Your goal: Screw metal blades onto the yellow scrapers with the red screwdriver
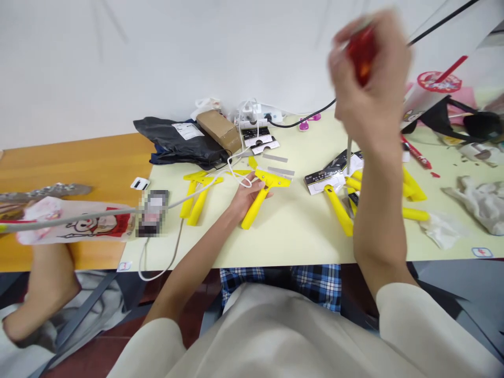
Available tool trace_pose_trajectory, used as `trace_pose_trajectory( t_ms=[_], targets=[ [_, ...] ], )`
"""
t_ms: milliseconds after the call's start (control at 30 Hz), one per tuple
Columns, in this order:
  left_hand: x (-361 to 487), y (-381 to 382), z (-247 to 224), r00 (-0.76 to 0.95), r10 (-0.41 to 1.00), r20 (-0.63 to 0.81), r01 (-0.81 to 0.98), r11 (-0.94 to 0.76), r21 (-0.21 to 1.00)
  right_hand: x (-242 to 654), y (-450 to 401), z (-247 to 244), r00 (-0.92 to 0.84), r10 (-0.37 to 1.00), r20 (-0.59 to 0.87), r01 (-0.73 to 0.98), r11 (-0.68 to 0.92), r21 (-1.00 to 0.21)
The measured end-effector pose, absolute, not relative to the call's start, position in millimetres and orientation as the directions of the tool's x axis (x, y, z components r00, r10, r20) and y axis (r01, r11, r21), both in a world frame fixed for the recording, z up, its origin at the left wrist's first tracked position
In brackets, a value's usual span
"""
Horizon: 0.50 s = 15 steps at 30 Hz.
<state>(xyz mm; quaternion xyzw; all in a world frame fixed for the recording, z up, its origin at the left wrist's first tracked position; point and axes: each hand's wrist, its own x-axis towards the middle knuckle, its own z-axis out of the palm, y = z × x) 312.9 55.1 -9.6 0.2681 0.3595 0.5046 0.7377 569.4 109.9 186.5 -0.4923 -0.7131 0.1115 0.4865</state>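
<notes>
My left hand [249,196] is closed round the head of a yellow scraper [255,208], whose handle slants down towards the table's front edge. Raised high on the right, my right hand [376,100] grips a screwdriver [361,55] by its red handle, blurred by motion. The screwdriver's shaft points down over several yellow scrapers [339,211] with black-and-white packaging [325,178]. Left of my left hand lie more yellow scrapers [199,206]. Flat metal blades [281,171] rest just behind the held scraper.
A white cable [205,186] crosses above the table [291,241]. At the back are a black parcel bag [177,144], a cardboard box [219,130] and a power strip [271,114]. A drink cup [425,97] and crumpled gloves [478,202] are right. Another person's arm [53,278] is left.
</notes>
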Motion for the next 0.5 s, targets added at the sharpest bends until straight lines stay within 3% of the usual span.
trace_pose_trajectory(
  t_ms=[33, 67, 133, 300, 500],
  targets=[
    [312.3, 56.3, -9.8, 0.227, 0.935, -0.271, -0.55, 0.353, 0.757, 564.0, 120.8, 178.0, -0.061, 0.774, 0.63, 0.637, 0.516, -0.572],
    [311.9, 57.7, -9.8, 0.224, 0.932, -0.285, -0.549, 0.362, 0.753, 558.5, 132.3, 166.3, -0.126, 0.806, 0.578, 0.68, 0.495, -0.541],
    [311.5, 61.1, -9.8, 0.217, 0.923, -0.319, -0.555, 0.385, 0.737, 549.1, 156.1, 135.6, -0.221, 0.908, 0.355, 0.771, 0.386, -0.507],
    [311.6, 70.7, -9.5, 0.167, 0.92, -0.355, -0.636, 0.376, 0.674, 537.1, 208.4, 62.4, -0.246, 0.969, 0.031, 0.908, 0.242, -0.341],
    [311.4, 81.4, -15.6, 0.14, 0.932, -0.334, -0.703, 0.331, 0.629, 520.0, 252.3, 43.9, -0.242, 0.948, -0.206, 0.928, 0.165, -0.333]
  ],
)
